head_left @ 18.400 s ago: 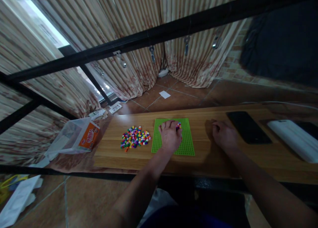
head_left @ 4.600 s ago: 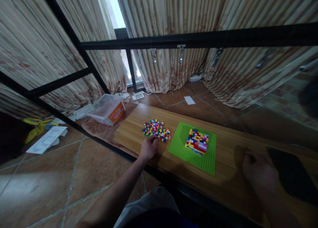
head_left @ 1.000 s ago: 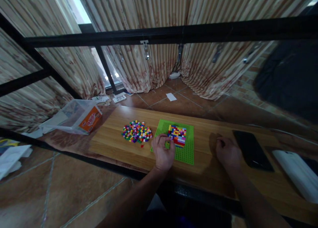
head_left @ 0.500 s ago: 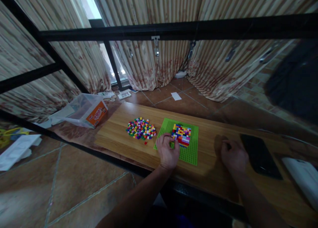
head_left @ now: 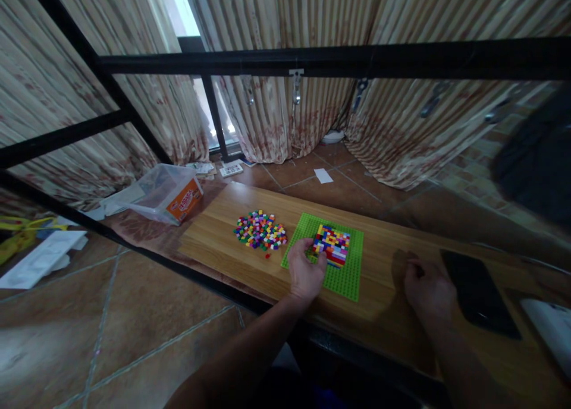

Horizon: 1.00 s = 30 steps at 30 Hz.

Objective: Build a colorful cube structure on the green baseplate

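Note:
On the wooden table lies a green studded baseplate (head_left: 349,281), carrying a low square block of many-coloured building bricks (head_left: 332,244). My left hand (head_left: 306,273) is over the plate's left part, at the block's near-left edge. Its thumb and forefinger are apart, and I see no brick between them. A loose heap of small building bricks (head_left: 260,230) is left of the plate, with one red brick (head_left: 267,256) just in front. My right hand (head_left: 429,290) rests on the table right of the plate, fingers curled in a loose fist, with nothing visible in it.
Right of my right hand are a dark phone-like slab (head_left: 479,293) and a white object (head_left: 551,329). A clear plastic box (head_left: 163,192) with an orange label stands beyond the table's left end. A black rail (head_left: 285,64) crosses before the curtains.
My left thumb and forefinger, close together at the block's edge before, have parted. Earlier, that hand was at the brick heap. My right hand stays on the table. The view has swung slightly.

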Tool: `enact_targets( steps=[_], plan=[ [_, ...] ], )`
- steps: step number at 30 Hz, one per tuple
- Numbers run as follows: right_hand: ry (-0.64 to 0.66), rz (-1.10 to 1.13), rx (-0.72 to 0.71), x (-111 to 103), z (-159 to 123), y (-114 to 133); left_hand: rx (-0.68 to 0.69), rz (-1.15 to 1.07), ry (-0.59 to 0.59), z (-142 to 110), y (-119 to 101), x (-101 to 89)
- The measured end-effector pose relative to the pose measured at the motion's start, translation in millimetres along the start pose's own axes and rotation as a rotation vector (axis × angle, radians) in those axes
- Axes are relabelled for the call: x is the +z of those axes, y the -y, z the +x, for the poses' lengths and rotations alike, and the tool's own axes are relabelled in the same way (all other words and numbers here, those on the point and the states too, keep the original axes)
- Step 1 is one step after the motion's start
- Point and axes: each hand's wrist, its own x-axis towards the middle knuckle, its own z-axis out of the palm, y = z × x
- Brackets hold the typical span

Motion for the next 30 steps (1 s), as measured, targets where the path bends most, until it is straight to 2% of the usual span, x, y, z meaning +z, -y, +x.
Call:
enact_targets(
  steps=[10,30],
  plan=[
    [-0.024,0.007,-0.025,1,1,-1,0.042,0.087,0.109,6,-4,-12.8],
    [-0.004,-0.008,-0.014,0,0,0,-0.006,0.2,0.161,20,-18,-9.7]
  ],
)
